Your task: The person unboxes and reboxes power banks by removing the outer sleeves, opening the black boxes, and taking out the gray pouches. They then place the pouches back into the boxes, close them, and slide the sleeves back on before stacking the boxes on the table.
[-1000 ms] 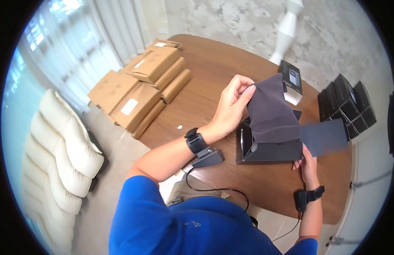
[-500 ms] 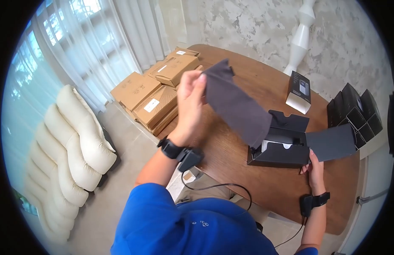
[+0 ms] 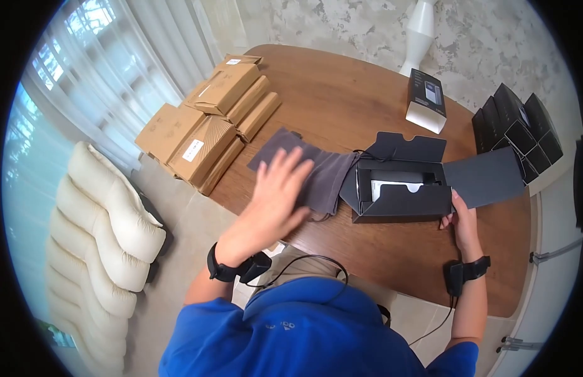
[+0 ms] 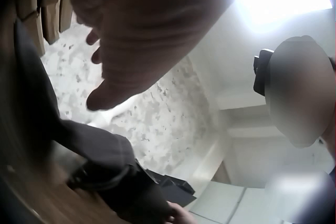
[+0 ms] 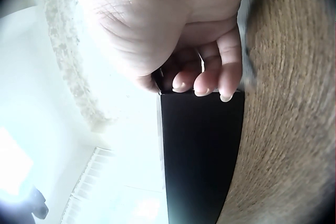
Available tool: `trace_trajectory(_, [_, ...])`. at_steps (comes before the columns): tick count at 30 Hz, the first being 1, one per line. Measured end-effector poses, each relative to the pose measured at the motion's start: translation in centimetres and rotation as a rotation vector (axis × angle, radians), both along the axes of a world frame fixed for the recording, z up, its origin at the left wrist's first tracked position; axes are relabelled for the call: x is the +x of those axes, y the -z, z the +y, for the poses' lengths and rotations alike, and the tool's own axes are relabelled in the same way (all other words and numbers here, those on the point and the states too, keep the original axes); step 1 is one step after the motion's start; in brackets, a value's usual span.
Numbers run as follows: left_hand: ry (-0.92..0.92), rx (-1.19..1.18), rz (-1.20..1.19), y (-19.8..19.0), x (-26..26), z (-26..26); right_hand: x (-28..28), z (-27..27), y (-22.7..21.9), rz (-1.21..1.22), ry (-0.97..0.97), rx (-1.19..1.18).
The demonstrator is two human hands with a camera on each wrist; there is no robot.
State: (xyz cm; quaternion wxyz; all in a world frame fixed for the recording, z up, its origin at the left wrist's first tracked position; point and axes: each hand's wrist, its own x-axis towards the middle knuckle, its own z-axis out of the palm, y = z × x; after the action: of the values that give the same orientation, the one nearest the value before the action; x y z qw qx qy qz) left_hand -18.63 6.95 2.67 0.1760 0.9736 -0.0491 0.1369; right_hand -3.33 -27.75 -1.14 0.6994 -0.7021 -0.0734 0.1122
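Note:
A dark grey cloth pouch lies on the table to the left of an open black box, its drawstring end at the box's left side. Over the pouch is my left hand, fingers spread and holding nothing; whether it touches the cloth cannot be told. White material shows inside the box, whose flaps stand up. At the box's right front corner my right hand grips the edge; in the right wrist view the fingers of that hand curl over the end of the black box.
Brown cardboard boxes are stacked at the table's left edge. A black-and-white box stands at the back right, and several black boxes are grouped at the right edge. A cable hangs from my left wrist.
The left hand carried the pouch off the box to the left, then lowered it to the table and let go. My right hand has stayed at the box's corner.

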Motion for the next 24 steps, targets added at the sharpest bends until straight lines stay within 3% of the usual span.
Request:
trace_trajectory(2, [0.095, 0.005, 0.152, 0.1, -0.2, -1.3, 0.1, 0.0, 0.0, -0.001, 0.003, -0.014])
trace_trajectory(6, [0.065, -0.093, 0.040, 2.2, 0.8, -2.6, 0.0, -0.1, 0.0, -0.015, 0.004, -0.006])
trace_trajectory(8, [-0.010, -0.289, -0.034, 2.9, 1.6, -1.9, 0.0, 0.0, -0.2, -0.010, 0.001, -0.031])
trace_trajectory(11, [-0.272, -0.980, -0.041, 2.8, 1.5, -0.1, -0.2, 0.2, -0.5, -0.009, 0.007, -0.032])
trace_trajectory(13, [-0.201, -1.550, -0.249, 2.2, 2.0, 0.3, 0.0, -0.1, -0.3, -0.012, 0.004, -0.038])
trace_trajectory(14, [-0.172, -1.660, -0.257, 1.8, 1.9, 0.8, 0.0, -0.1, -0.2, -0.023, -0.001, -0.046])
trace_trajectory(15, [-0.174, -1.654, -0.256, 2.2, 1.9, 1.3, 0.0, 0.0, -0.2, -0.021, -0.002, -0.040])
trace_trajectory(18, [-0.490, -1.443, -0.214, 3.5, 2.0, 2.4, -0.1, 0.1, -0.4, -0.003, 0.028, -0.064])
trace_trajectory(19, [-0.488, -1.444, -0.210, 3.7, 2.1, 2.2, -0.2, 0.2, -0.5, -0.005, 0.032, -0.062])
trace_trajectory(21, [-0.419, -1.055, -0.514, 4.5, 2.1, 1.7, -0.1, 0.0, -0.4, -0.002, 0.039, -0.065])
trace_trajectory(22, [-0.413, -0.668, -0.520, 3.3, 1.5, 1.1, 0.1, -0.2, -0.1, -0.017, 0.020, -0.067])
trace_trajectory(24, [-0.190, -0.086, -0.486, 2.5, 0.4, 0.8, 0.1, -0.3, 0.0, -0.030, 0.000, -0.071])
